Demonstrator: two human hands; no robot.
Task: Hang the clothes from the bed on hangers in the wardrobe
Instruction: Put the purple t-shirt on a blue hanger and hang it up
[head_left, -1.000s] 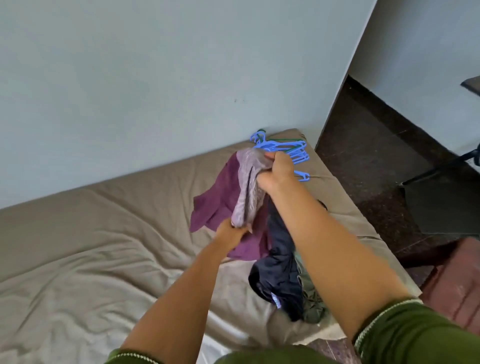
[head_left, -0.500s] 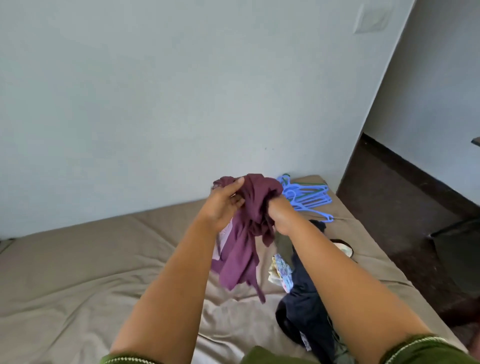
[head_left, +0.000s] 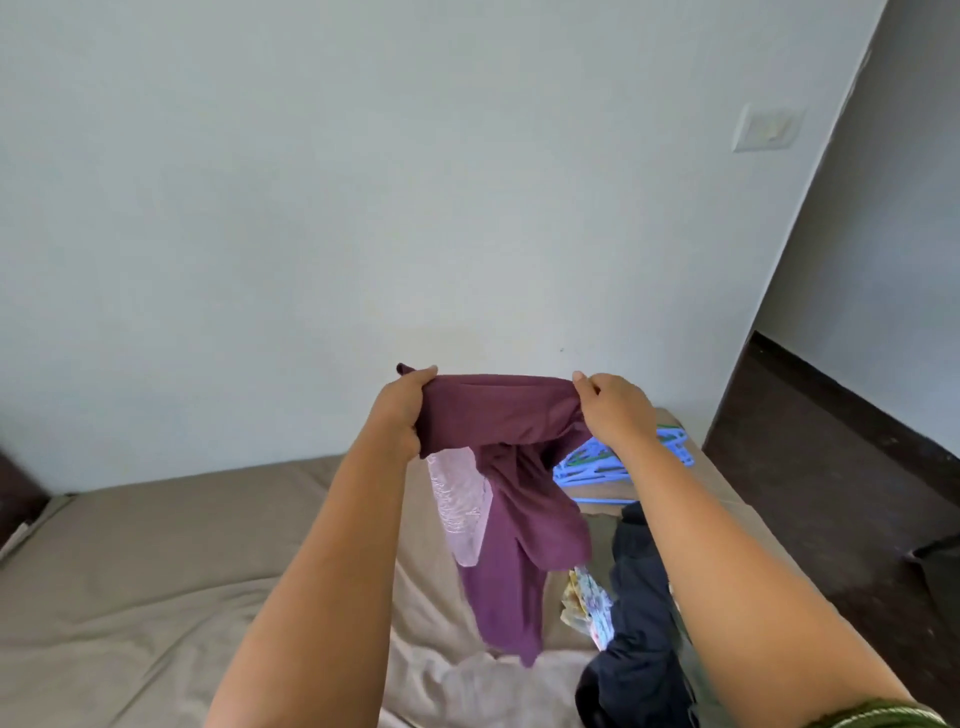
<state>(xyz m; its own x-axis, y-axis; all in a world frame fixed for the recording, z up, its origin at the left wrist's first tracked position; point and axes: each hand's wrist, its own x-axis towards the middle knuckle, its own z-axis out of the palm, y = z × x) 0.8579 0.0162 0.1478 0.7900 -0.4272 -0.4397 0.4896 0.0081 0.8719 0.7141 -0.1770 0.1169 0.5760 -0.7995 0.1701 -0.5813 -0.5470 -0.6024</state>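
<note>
Early stage of the hanging task. The left hand (head_left: 402, 415) and right hand (head_left: 615, 410), raised side by side, each grip one end of the top edge of a purple garment (head_left: 511, 499), fingers curled into the cloth, stretching it between them. The rest hangs below the hands, clear of the bed (head_left: 156, 571), with a pale lilac panel (head_left: 462, 504) showing under the left hand. Blue hangers (head_left: 597, 470) lie on the bed just beyond and below the right hand. A dark garment (head_left: 636, 623) and a printed item (head_left: 589, 608) lie under the right forearm. Judged progress: one garment lifted and being spread; no hanger fitted, nothing hung, others left on the bed. The wardrobe is out of view.
</note>
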